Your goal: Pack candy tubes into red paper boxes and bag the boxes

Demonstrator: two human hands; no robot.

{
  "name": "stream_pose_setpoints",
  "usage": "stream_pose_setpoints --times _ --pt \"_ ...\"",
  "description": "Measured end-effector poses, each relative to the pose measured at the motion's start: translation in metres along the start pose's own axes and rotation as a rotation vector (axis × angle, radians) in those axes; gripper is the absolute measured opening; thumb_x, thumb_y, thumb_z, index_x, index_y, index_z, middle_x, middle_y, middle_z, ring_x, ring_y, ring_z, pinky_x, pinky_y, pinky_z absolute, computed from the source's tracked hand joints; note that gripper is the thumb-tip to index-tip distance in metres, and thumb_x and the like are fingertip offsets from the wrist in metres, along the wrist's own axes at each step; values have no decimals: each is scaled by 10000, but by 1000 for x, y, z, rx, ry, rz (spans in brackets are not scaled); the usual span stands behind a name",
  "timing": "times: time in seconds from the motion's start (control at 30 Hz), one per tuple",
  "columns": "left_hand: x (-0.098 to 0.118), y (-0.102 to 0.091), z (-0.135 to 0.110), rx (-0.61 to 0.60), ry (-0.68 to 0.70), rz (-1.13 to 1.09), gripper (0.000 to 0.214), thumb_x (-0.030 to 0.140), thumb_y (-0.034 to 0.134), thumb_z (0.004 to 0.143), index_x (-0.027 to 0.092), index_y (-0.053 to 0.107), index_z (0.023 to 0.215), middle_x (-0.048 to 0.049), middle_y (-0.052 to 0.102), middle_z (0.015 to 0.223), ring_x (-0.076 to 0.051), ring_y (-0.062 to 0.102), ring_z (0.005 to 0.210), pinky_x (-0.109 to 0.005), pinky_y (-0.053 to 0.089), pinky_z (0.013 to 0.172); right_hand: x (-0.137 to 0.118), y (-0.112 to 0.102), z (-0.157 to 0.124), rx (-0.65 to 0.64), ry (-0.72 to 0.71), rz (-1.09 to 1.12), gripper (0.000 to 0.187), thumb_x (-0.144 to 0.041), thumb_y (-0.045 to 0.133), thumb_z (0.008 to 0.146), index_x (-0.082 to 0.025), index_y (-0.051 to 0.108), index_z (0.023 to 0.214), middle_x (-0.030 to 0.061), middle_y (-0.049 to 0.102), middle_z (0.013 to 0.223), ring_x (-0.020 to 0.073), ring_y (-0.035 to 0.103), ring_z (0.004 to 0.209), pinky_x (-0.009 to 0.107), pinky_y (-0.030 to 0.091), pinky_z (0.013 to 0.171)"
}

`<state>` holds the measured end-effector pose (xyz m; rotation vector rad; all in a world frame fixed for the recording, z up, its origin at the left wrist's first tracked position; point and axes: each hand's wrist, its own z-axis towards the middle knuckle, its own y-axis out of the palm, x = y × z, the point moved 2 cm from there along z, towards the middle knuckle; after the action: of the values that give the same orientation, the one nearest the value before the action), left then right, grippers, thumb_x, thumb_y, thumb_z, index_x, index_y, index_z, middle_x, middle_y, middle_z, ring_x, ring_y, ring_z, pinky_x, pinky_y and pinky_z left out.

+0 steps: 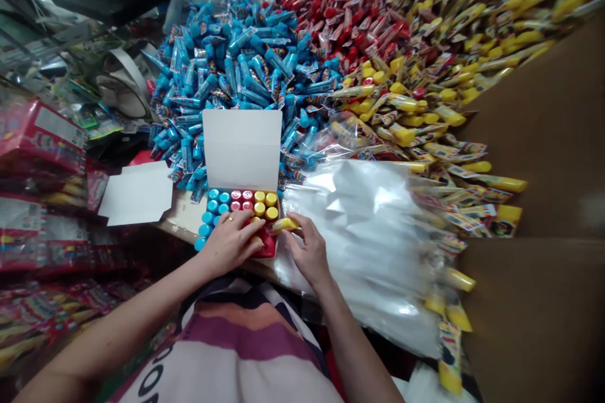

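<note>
While our left hand (231, 240) lies over the near rows of an open cardboard box with a raised white lid (242, 150), our right hand (306, 250) is at the box's near right corner, thumb and fingers pinched closed on a slim yellow plastic tube (285, 224). Our left fingers are bent and slightly spread among the caps, but we cannot tell whether they grip anything. Inside the box we see round blue caps (212, 208) on the left, round red caps (242, 201) in the middle and round yellow caps (265, 204) on the right. Just left of it lies a flat white card (137, 194), and to the right, a sheaf of clear plastic bags (354, 233). Beyond the box we have heaped blue wrapped tubes (236, 69) at far left, red wrapped tubes (359, 16) at the far middle, and yellow wrapped tubes (454, 19) at far right, with a brown cardboard panel (539, 157) along the right side.
</note>
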<state>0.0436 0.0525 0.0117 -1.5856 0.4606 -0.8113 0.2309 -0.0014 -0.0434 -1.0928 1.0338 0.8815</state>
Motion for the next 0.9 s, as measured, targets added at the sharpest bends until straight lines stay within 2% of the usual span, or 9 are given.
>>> stream_pose_setpoints --times 0.07,0.17,0.23,0.3,0.37,0.47,0.63,0.8,0.9 --pt "4 1 -4 -18 -17 -20 368 372 476 940 207 552 1260 -121 566 1223 -263 518 1128 -428 399 942 -8 1 2 11 -53 -133 309 -306 603 869 -253 600 1174 60 621 1069 192 617 930 358 548 852" --pt "5 3 -6 -30 -21 -38 386 380 457 947 201 537 1280 -121 563 1250 -275 505 1154 -449 386 961 -17 4 6 103 -51 -264 317 -355 626 859 -244 610 1156 40 583 948 157 584 732 334 551 767" --pt "3 4 -6 -34 -18 -58 397 381 451 950 205 521 1299 -115 555 1270 -272 498 1163 -455 381 968 -18 10 7 167 -40 -308 284 -359 620 858 -235 627 1114 41 546 930 156 571 727 316 549 727" --pt "1 4 -6 -31 -21 -81 405 379 453 950 205 512 1311 -111 554 1274 -267 498 1164 -455 379 970 -17 17 7 200 -50 -323 226 -335 610 854 -226 638 1049 57 533 957 181 581 830 318 545 749" --pt "-1 4 -6 -26 -29 -96 410 382 458 948 206 513 1314 -114 556 1272 -266 496 1166 -458 378 973 -15 25 6 192 -68 -318 171 -303 595 853 -227 630 1002 65 548 981 201 578 923 342 534 816" --pt "-1 5 -6 -23 -34 -104 411 386 464 943 211 522 1311 -118 551 1283 -270 491 1176 -466 375 983 -15 29 4 150 -72 -261 161 -281 582 857 -236 617 1007 57 578 985 201 584 949 366 521 868" --pt "-1 5 -7 -4 -29 -122 409 386 471 939 213 537 1303 -120 554 1270 -279 498 1168 -472 385 982 -16 21 2 33 20 -149 251 -295 544 881 -227 591 1118 80 584 1064 203 605 945 344 555 771" --pt "-2 5 -8 3 -27 -135 401 381 475 937 221 542 1298 -115 556 1268 -276 500 1169 -473 385 987 -15 14 3 99 11 -318 254 -395 596 861 -198 603 1021 66 612 948 201 604 822 337 537 714" --pt "-1 4 -8 -4 -28 -128 403 372 472 939 213 536 1303 -114 557 1270 -274 501 1169 -472 387 984 -15 18 5 62 -43 -402 201 -389 580 875 -207 593 958 47 606 876 196 595 800 330 517 735"
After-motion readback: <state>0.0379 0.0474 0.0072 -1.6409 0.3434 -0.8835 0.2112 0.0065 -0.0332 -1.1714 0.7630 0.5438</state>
